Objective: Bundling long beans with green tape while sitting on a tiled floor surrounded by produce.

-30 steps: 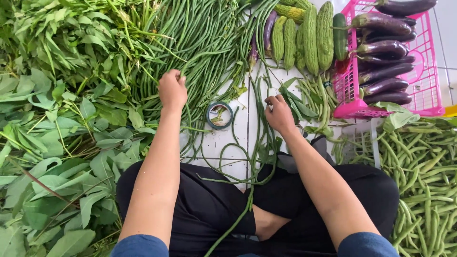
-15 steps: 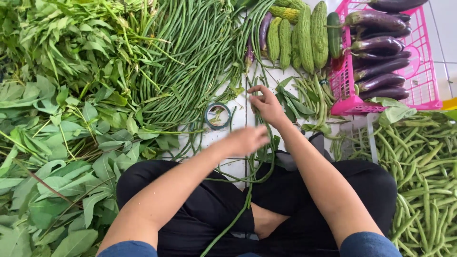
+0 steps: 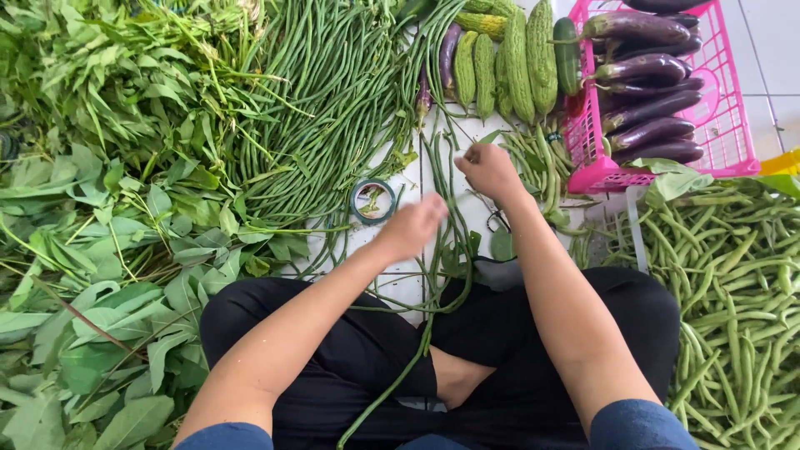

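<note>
Green long beans (image 3: 440, 250) hang in a loose bunch between the 2 hands, over the white tiled floor (image 3: 392, 287) in front of the seated person's crossed legs in black trousers (image 3: 350, 367). The right hand (image 3: 490, 171) is closed around the upper end of the bunch, just below the bitter gourds (image 3: 508, 67). The left hand (image 3: 414, 225) is lower, beside the same strands; it is blurred, so I cannot tell whether its grip is closed on them. The tails of the beans curve down past the knees. A small roll of tape (image 3: 372, 200) lies on the floor just left of the left hand. A large heap of long beans (image 3: 325, 108) lies above it, leafy greens (image 3: 108, 183) to the left. At upper right a pink basket (image 3: 725, 125) holds purple eggplants (image 3: 650, 75), with more beans (image 3: 733, 292) piled below it.
</note>
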